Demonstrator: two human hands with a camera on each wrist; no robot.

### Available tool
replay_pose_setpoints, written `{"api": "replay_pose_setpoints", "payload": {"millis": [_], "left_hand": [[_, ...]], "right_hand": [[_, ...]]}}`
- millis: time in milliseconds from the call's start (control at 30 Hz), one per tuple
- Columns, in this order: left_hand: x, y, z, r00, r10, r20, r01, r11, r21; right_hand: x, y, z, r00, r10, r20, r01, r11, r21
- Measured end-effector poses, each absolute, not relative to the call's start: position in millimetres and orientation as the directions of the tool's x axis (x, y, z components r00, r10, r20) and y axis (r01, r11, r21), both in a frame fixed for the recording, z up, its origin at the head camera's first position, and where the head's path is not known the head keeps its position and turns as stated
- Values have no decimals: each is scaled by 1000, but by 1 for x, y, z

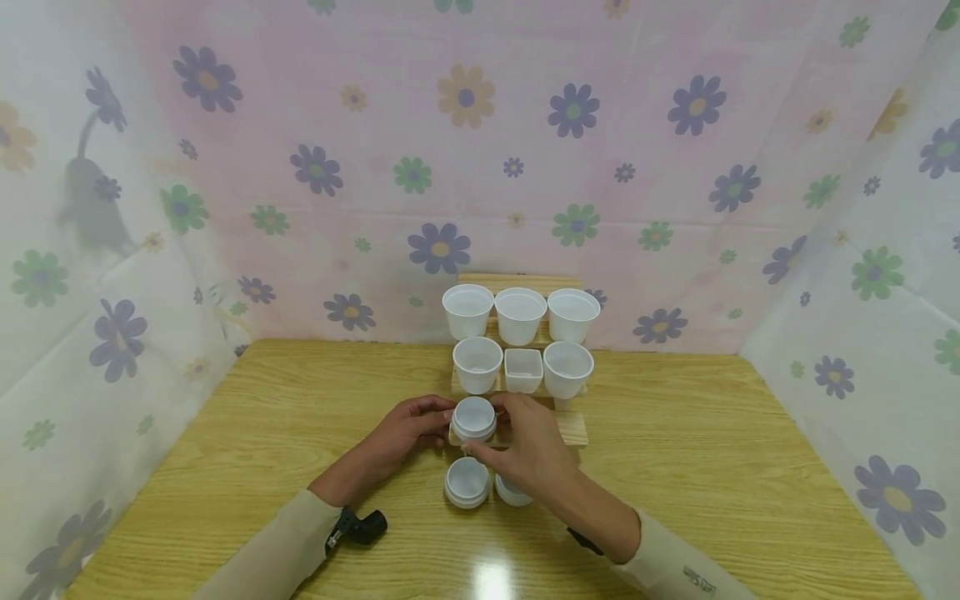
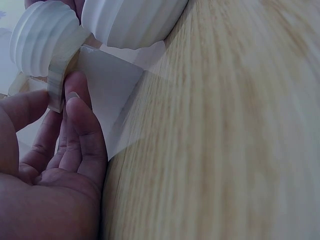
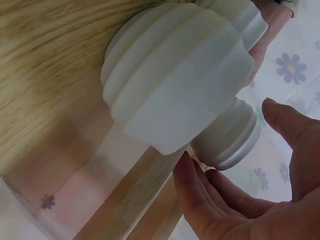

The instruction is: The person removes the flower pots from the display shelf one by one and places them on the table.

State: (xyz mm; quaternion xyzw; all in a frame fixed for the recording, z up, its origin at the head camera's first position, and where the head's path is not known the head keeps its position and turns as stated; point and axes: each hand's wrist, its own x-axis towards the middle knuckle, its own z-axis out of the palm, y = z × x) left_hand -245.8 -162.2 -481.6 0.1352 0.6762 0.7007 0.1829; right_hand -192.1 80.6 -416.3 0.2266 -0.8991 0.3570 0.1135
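Note:
A small round white ridged pot (image 1: 473,419) sits on the lowest step of a tiered wooden stand (image 1: 572,428). At the step's left end my left hand (image 1: 405,435) pinches the board's end (image 2: 59,82) between thumb and fingers, close beside that pot. My right hand (image 1: 534,446) reaches over from the other side, its fingertips by the pot's base. In the right wrist view its thumb stands apart from the pot (image 3: 230,135). Two similar white pots stand on the table in front of the stand: the left pot (image 1: 467,483) shows whole, the right pot (image 1: 513,493) is partly hidden.
Three white cups (image 1: 521,318) line the upper step. Below them, a square white cup (image 1: 522,372) stands between two round cups (image 1: 477,367). The wood-grain table (image 1: 675,467) meets flowered cloth (image 1: 525,183) at the back and sides. A black device (image 1: 364,527) sits on the left wrist.

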Motion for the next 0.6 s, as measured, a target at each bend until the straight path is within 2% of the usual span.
{"api": "replay_pose_setpoints", "payload": {"millis": [600], "left_hand": [[-246, -162, -483, -900, 432, -61, -75, -14, 997]], "right_hand": [[-197, 76, -418, -877, -318, 359, -478, 648, -594]]}}
